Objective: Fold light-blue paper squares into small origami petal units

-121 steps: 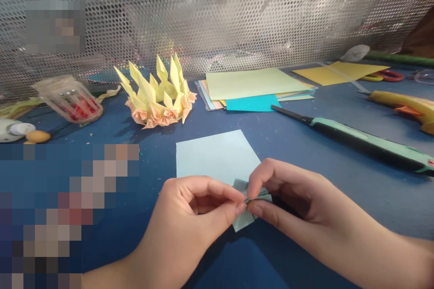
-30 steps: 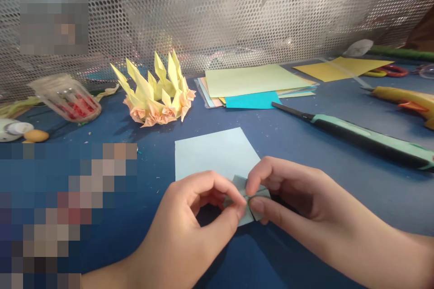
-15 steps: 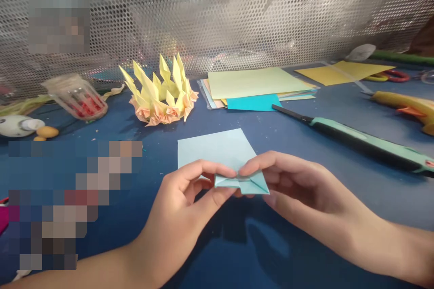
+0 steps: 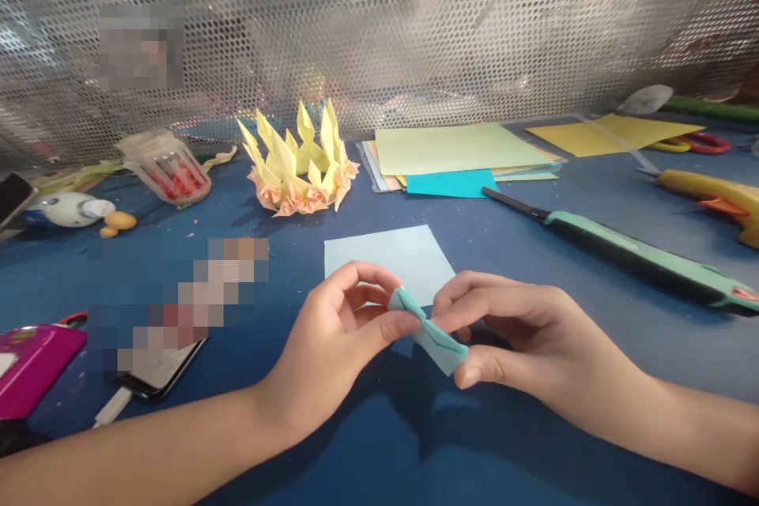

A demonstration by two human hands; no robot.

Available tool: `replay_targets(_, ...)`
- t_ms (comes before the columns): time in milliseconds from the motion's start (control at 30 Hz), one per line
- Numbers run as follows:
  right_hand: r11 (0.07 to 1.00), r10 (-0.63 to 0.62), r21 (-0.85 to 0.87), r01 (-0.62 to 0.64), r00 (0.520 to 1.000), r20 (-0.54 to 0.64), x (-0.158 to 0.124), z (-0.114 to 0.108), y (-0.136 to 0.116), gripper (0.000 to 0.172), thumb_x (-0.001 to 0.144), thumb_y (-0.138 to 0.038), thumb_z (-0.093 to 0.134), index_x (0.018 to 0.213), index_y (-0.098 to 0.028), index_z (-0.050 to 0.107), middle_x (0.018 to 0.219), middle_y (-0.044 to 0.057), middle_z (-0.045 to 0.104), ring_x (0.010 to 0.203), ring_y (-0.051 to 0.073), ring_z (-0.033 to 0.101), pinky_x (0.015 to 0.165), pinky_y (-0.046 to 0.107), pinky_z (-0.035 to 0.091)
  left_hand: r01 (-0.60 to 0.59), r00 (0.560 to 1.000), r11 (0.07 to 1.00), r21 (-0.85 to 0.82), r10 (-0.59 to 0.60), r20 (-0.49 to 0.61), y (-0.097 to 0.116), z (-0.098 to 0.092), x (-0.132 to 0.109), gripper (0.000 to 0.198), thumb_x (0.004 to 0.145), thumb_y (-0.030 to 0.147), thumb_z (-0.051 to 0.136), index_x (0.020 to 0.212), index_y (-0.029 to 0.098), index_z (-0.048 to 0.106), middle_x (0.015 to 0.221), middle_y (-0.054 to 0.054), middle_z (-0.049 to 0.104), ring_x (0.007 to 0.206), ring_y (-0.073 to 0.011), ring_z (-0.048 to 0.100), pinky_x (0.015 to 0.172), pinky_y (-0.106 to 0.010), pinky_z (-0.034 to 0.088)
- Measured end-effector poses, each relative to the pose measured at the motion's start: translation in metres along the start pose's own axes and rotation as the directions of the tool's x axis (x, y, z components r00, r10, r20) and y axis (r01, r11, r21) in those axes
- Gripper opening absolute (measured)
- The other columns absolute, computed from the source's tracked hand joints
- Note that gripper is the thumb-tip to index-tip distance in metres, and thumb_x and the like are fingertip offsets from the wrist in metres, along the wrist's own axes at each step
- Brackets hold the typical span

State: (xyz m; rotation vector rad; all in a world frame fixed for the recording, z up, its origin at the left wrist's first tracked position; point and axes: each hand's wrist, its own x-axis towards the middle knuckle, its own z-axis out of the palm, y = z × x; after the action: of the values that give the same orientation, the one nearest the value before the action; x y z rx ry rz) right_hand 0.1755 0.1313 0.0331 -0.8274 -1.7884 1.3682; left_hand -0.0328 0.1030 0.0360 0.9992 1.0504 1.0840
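Between my hands, above the blue tabletop, is a small folded piece of light blue paper (image 4: pixel 439 346), tilted with its right end lower. My left hand (image 4: pixel 344 340) pinches its upper left end between thumb and fingers. At its lower right end, my right hand (image 4: pixel 515 332) grips it with the thumb below and fingers behind. A flat pale blue sheet (image 4: pixel 385 249) lies on the table just beyond both hands; they cover its near edge in part.
Behind stands a yellow and peach folded-paper crown (image 4: pixel 302 166). Coloured paper (image 4: pixel 451 149) is stacked beside it. A green-handled cutter-like tool (image 4: pixel 628 249) and a yellow glue gun (image 4: pixel 705 190) lie right. Left are a jar (image 4: pixel 171 170), a phone (image 4: pixel 163 371) and a magenta box (image 4: pixel 39 368).
The folded paper has turned from nearly level to slanting down rightward, its folded edge now facing up. My fingers have shifted their hold. The whole view has moved slightly left.
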Motion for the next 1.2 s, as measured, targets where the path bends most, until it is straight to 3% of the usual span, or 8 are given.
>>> replay_targets(100,0.995,0.066,0.067,-0.068,0.997,0.026,0.002,0.001,-0.003,0.020,0.065,-0.026,0.094,0.082,-0.028,0.084,0.082,0.002,0.075,0.076,0.016,0.068,0.072,0.026,0.057,-0.007,1.000,1.000,-0.022,0.007,0.015,0.001,0.000,-0.001,0.030,0.068,0.015,0.090,0.082,0.019,0.063,0.077,0.004,0.066,0.078,-0.0131,0.064,0.072,-0.022,0.052)
replay_targets(333,0.972,0.141,0.179,-0.151,0.988,0.070,0.002,0.002,-0.005,0.022,0.065,-0.018,0.093,0.083,-0.029,0.085,0.083,0.000,0.079,0.075,0.016,0.072,0.070,0.025,0.059,-0.028,0.998,0.999,0.035,0.026,0.053,-0.001,-0.002,-0.003,0.024,0.075,0.028,0.087,0.088,0.018,0.069,0.087,0.000,0.072,0.087,-0.0157,0.068,0.082,-0.026,0.054)
replay_targets(467,0.969,0.145,0.190,-0.159,0.986,0.087,0.001,0.002,-0.005,0.023,0.067,-0.017,0.091,0.085,-0.029,0.084,0.083,-0.001,0.079,0.075,0.015,0.072,0.069,0.023,0.059,-0.008,0.998,0.999,0.040,0.005,0.068,-0.004,-0.003,-0.003,0.022,0.079,0.031,0.084,0.091,0.019,0.070,0.088,-0.001,0.075,0.088,-0.0151,0.070,0.080,-0.024,0.054)
replay_targets(633,0.988,0.124,0.082,-0.128,0.991,0.057,0.001,0.002,-0.007,0.011,0.077,-0.029,0.085,0.085,-0.023,0.082,0.084,0.002,0.078,0.075,0.016,0.070,0.071,0.025,0.058,-0.031,0.997,0.999,0.043,0.028,0.069,-0.002,-0.002,-0.004,0.017,0.083,0.026,0.081,0.089,0.018,0.067,0.096,-0.002,0.077,0.092,-0.0156,0.071,0.081,-0.024,0.055)
replay_targets(700,0.994,0.103,0.021,-0.104,0.994,0.045,0.001,0.002,-0.007,0.014,0.082,-0.034,0.080,0.085,-0.021,0.080,0.082,0.003,0.076,0.074,0.016,0.068,0.070,0.026,0.057,-0.032,0.997,0.998,0.059,0.028,0.066,-0.001,-0.001,-0.004,0.018,0.083,0.024,0.081,0.084,0.018,0.063,0.097,-0.002,0.077,0.091,-0.0162,0.072,0.080,-0.025,0.055)
replay_targets(1000,0.985,-0.011,-0.172,0.008,1.000,-0.015,-0.003,0.007,-0.006,0.014,0.082,-0.033,0.078,0.080,-0.021,0.071,0.075,0.002,0.070,0.068,0.016,0.063,0.063,0.026,0.054,-0.121,0.993,0.982,0.144,0.119,0.023,-0.005,0.000,-0.008,0.030,0.081,0.028,0.082,0.074,0.020,0.054,0.073,0.004,0.070,0.073,-0.0117,0.067,0.071,-0.022,0.052)
replay_targets(1133,0.970,-0.051,-0.239,0.039,0.998,-0.043,-0.005,0.008,-0.005,0.014,0.082,-0.033,0.079,0.079,-0.022,0.070,0.072,0.000,0.069,0.064,0.014,0.059,0.060,0.025,0.050,-0.085,0.995,0.985,0.150,0.076,0.066,-0.006,0.000,-0.013,0.026,0.082,0.022,0.081,0.090,0.023,0.057,0.075,0.005,0.075,0.069,-0.0107,0.070,0.064,-0.018,0.051)
replay_targets(1200,0.962,-0.063,-0.267,0.050,0.997,-0.038,-0.007,0.008,-0.004,0.016,0.083,-0.034,0.079,0.079,-0.023,0.069,0.071,0.000,0.068,0.063,0.014,0.057,0.059,0.026,0.048,-0.091,0.993,0.983,0.159,0.078,0.088,-0.006,0.000,-0.015,0.032,0.080,0.015,0.082,0.098,0.025,0.058,0.079,0.006,0.078,0.069,-0.0102,0.071,0.065,-0.018,0.053)
